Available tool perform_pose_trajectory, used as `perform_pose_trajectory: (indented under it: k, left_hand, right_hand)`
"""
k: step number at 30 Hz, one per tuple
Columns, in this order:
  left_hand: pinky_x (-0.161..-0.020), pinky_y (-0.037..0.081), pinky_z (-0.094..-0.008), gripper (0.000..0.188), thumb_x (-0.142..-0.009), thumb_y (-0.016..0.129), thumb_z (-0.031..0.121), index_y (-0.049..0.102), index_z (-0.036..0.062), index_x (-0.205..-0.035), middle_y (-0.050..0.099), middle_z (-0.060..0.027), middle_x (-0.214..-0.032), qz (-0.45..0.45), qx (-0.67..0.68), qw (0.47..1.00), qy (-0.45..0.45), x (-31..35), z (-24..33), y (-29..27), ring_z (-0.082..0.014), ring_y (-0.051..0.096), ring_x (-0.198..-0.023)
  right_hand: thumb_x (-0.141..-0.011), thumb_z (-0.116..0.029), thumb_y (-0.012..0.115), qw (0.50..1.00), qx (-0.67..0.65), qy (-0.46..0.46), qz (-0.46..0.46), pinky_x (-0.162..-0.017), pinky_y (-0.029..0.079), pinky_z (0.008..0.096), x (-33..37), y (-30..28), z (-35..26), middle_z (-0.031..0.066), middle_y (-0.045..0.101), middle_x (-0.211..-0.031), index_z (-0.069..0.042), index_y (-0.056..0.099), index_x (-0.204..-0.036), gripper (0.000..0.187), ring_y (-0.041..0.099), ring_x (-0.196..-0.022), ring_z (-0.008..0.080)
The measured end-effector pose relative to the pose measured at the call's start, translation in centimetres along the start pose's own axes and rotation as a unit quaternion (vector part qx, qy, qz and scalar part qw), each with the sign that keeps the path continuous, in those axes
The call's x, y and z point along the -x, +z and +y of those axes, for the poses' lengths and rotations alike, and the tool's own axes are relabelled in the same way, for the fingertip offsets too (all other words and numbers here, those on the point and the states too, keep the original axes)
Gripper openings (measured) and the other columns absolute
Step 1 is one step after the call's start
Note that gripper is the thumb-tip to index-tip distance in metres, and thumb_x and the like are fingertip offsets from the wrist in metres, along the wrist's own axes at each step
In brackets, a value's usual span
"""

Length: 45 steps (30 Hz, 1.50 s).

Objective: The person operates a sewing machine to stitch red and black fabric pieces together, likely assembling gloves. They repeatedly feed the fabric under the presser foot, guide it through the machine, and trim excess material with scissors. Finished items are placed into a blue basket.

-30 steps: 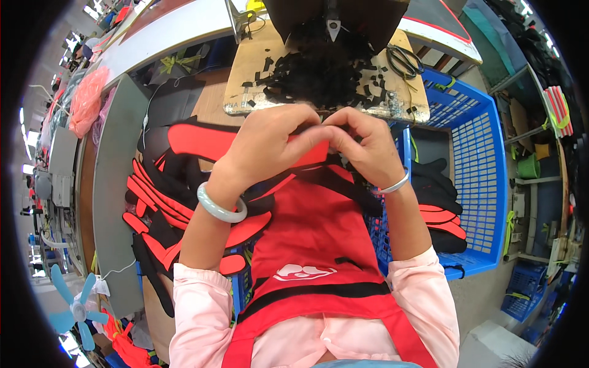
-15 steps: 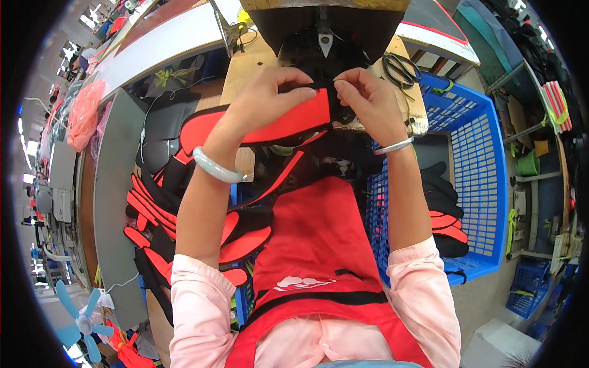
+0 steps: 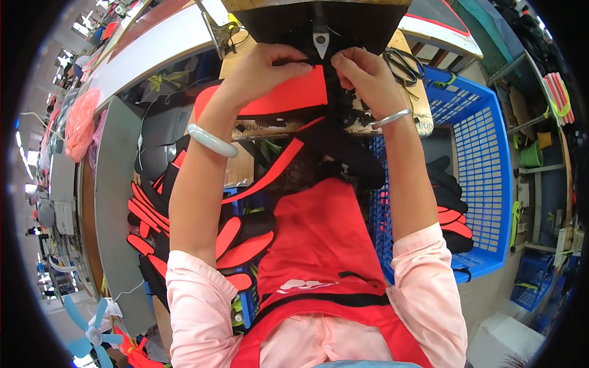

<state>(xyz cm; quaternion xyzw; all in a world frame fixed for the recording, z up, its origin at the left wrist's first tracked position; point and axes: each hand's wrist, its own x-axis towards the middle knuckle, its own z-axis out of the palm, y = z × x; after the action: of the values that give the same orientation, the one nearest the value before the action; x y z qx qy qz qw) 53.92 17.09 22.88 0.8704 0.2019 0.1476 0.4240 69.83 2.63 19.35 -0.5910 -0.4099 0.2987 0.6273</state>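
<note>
My left hand (image 3: 264, 70) pinches the upper edge of a red and black fabric piece (image 3: 291, 95). The fabric lies over a worn wooden board, its red face up. Close by on the right, my right hand (image 3: 363, 76) has thumb and forefinger together at the piece's black edge; what lies between those fingertips is too dark to make out fully. Just beyond both hands stands a dark machine (image 3: 270, 27) with a pointed metal part (image 3: 320, 42) hanging down. A red and black strip (image 3: 276, 165) droops from the board's front toward my apron.
Black-handled scissors (image 3: 403, 66) lie on the board to the right. A blue plastic basket (image 3: 500, 184) beside my right arm holds black and red pieces. More red and black pieces (image 3: 150, 208) are piled at my left, near a grey panel (image 3: 119, 214).
Both hands have moved away from me, toward the machine's metal part, taking the fabric piece along. The hanging black and red strip has shifted and now shows more in front of the board.
</note>
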Motion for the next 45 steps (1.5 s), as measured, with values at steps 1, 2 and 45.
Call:
perform_pose_trajectory:
  k: [1, 2, 45]
  left_hand:
    - [-0.080, 0.047, -0.0246, 0.035, -0.085, 0.072, 0.023, 0.068, -0.0034, -0.109, 0.069, -0.0049, -0.093, -0.002, 0.009, 1.000, -0.005, -0.1, -0.1, 0.0, -0.0103, 0.060, -0.087]
    - [-0.079, 0.047, -0.0251, 0.034, -0.085, 0.072, 0.023, 0.069, -0.0023, -0.107, 0.069, -0.0054, -0.092, 0.005, 0.023, 1.000, -0.002, -0.3, -0.5, 0.1, -0.0109, 0.061, -0.086]
    - [-0.069, 0.045, -0.0265, 0.016, -0.098, 0.053, 0.013, 0.062, 0.0003, -0.098, 0.062, -0.0026, -0.085, 0.057, 0.041, 0.997, -0.041, 21.9, 0.2, 2.9, -0.0109, 0.053, -0.076]
  right_hand:
    - [-0.089, -0.025, 0.064, 1.000, -0.006, 0.005, 0.000, -0.062, 0.044, 0.0228, -0.2, 0.1, 0.0, -0.0014, 0.057, -0.073, 0.001, 0.065, -0.092, 0.027, 0.051, -0.065, 0.0069]
    - [-0.089, -0.025, 0.064, 1.000, -0.013, 0.011, 0.000, -0.062, 0.044, 0.0227, -0.3, 0.1, 0.0, -0.0015, 0.057, -0.073, 0.001, 0.065, -0.092, 0.027, 0.051, -0.065, 0.0070]
    - [-0.096, -0.047, 0.054, 0.838, -0.410, 0.230, -0.278, -0.106, 0.036, 0.0342, 27.0, 12.9, 1.7, 0.0066, 0.045, -0.139, -0.004, 0.032, -0.143, 0.067, 0.046, -0.126, 0.0162]
